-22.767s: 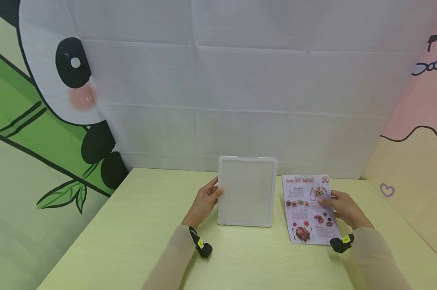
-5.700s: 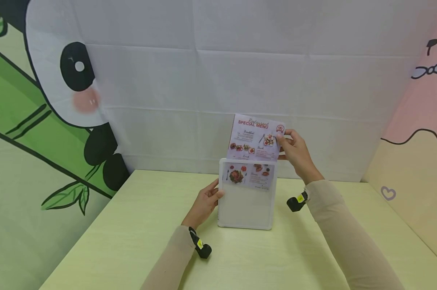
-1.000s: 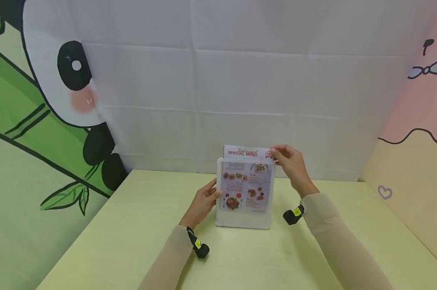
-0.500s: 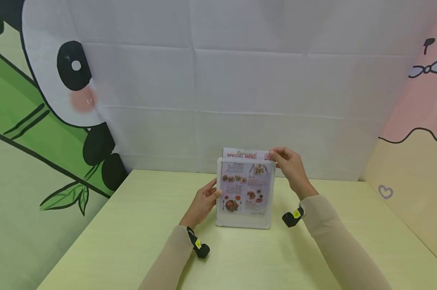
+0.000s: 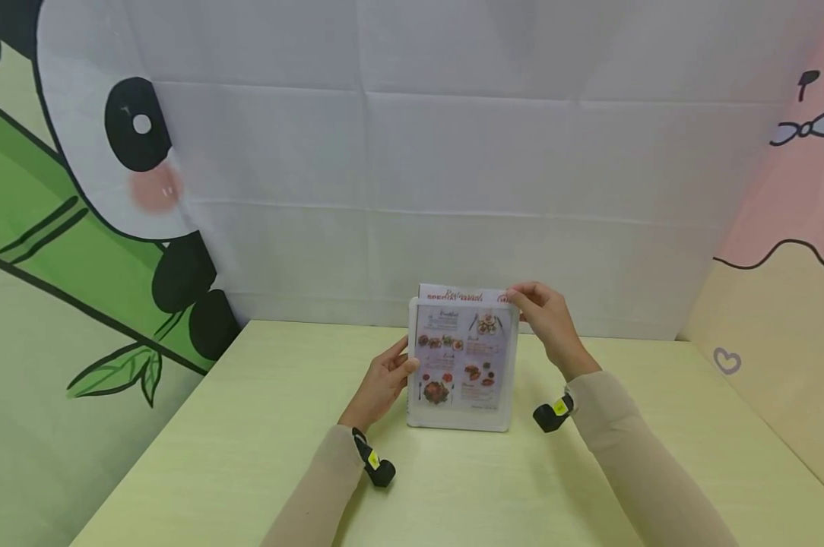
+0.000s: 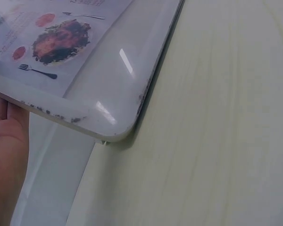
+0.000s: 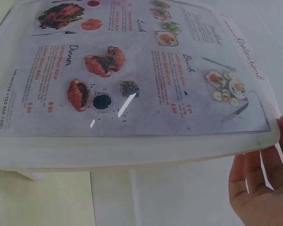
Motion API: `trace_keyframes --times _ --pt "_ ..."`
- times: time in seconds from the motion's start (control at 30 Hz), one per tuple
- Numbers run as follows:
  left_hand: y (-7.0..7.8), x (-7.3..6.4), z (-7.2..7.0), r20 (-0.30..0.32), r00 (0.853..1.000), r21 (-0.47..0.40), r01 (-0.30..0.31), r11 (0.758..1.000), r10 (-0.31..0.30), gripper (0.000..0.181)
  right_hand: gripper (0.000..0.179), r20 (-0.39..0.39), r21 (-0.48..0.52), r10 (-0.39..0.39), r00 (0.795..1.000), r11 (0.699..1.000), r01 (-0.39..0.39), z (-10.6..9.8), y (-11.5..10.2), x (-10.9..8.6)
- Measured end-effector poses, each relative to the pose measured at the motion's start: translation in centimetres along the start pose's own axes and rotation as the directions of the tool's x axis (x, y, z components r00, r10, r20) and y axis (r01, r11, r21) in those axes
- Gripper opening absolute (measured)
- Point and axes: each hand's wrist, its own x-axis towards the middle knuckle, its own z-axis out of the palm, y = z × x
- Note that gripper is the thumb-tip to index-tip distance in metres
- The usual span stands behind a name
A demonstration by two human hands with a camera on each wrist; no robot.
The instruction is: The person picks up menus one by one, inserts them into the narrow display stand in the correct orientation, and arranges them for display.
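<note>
A white display frame (image 5: 422, 414) with a clear front stands upright on the table. Most of a printed menu sheet (image 5: 453, 365) shows behind its front, and a narrow top strip of the sheet sticks out above the frame's upper edge. My left hand (image 5: 379, 384) grips the frame's left side, thumb in front and fingers behind. At the upper right corner my right hand (image 5: 549, 323) pinches the menu's protruding corner. The right wrist view shows that hand's fingers (image 7: 257, 176) under the frame's edge. Dark scuffs mark the frame's rim (image 6: 70, 118) in the left wrist view.
The pale yellow table (image 5: 248, 456) spreads around the frame. Behind it hangs a white cloth backdrop (image 5: 453, 167). A panda mural (image 5: 131, 152) covers the left wall and a pink figure (image 5: 788, 190) the right wall.
The menu, first held beside the frame, has gone into it from above. Over the last second it slid further down, with my right hand lowering slightly. My left hand kept its grip.
</note>
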Motion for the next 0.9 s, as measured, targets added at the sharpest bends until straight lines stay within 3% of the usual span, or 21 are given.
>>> trace_keyframes --times 0.67,0.9 --pt "-0.4 0.0 -0.1 0.013 0.999 -0.016 -0.049 0.999 0.049 0.067 0.04 0.041 -0.015 -0.032 0.999 0.999 0.033 -0.1 0.9 -0.6" --pt "-0.4 0.0 -0.1 0.001 0.999 -0.02 -0.039 0.999 0.039 0.072 0.044 0.048 -0.01 -0.049 0.998 0.999 0.049 -0.3 1.1 -0.7"
